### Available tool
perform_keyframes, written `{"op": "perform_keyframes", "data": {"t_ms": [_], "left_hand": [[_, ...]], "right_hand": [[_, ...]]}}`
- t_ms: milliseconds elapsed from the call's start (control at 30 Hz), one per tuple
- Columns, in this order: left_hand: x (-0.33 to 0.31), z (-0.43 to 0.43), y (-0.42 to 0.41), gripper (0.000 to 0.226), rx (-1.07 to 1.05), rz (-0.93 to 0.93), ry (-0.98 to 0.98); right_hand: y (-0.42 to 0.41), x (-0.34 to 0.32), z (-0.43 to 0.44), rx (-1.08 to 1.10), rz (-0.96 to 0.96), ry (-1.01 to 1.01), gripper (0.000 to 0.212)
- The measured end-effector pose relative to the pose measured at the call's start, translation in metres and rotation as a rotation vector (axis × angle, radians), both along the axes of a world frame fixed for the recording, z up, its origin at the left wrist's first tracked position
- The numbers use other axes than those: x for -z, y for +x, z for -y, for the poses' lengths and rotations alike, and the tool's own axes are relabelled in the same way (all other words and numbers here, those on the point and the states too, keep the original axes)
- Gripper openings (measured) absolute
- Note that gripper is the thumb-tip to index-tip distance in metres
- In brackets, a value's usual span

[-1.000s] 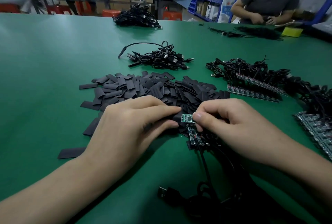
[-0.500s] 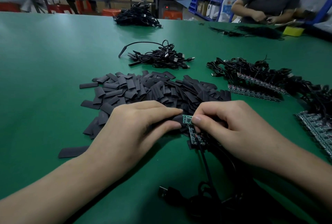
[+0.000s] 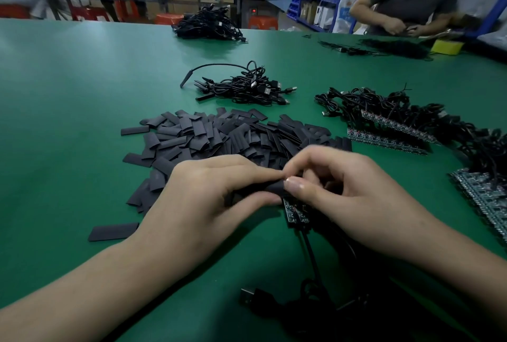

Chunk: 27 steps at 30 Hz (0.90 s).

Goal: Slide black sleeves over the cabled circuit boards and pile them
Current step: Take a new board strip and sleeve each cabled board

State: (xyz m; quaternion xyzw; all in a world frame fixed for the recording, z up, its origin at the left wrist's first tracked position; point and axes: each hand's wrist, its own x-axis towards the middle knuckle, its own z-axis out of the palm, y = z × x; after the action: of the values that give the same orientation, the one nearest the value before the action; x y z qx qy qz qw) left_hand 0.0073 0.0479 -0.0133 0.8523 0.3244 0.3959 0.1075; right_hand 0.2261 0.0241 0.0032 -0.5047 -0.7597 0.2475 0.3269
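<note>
matt black sleeves [image 3: 233, 136], smooth green table [image 3: 82, 81]

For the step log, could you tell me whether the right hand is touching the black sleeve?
Touching. Head view: the right hand presses its thumb on the black sleeve, which the left hand grips.

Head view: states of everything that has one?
black sleeve: lifted, pinched between both grips.
left grip: curled round black sleeve.
right grip: pinching black sleeve's end.
bare board: unsleeved, below the grips, cable attached.
sleeve pile: loose, flat, unfitted.
far cable heap: ends sleeved, piled.
board rows: unsleeved, stacked.
</note>
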Motion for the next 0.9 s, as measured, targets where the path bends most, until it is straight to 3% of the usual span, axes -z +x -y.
{"op": "perform_keyframes", "data": {"t_ms": [233, 500, 667, 800, 900], "left_hand": [[0.0016, -0.0040, -0.0003, 0.022, -0.027, 0.147, -0.033], [0.0024, -0.0012, 0.0026, 0.019, 0.047, 0.157, -0.061], [0.0017, -0.0011, 0.0032, 0.019, 0.049, 0.151, -0.045], [0.0008, -0.0032, 0.0015, 0.020, 0.001, 0.203, -0.040], [0.0016, -0.0048, 0.0007, 0.022, -0.082, 0.232, -0.034]], "right_hand": [[0.0001, -0.0066, 0.0053, 0.019, 0.000, 0.304, 0.005], [-0.0044, -0.0052, 0.0086, -0.004, 0.047, 0.412, 0.003], [-0.0069, -0.0034, 0.0099, 0.004, 0.009, 0.396, 0.003], [-0.0068, -0.0048, 0.0083, 0.024, -0.078, 0.248, 0.012], [-0.0063, -0.0038, 0.0080, 0.022, -0.080, 0.170, 0.003]]}}
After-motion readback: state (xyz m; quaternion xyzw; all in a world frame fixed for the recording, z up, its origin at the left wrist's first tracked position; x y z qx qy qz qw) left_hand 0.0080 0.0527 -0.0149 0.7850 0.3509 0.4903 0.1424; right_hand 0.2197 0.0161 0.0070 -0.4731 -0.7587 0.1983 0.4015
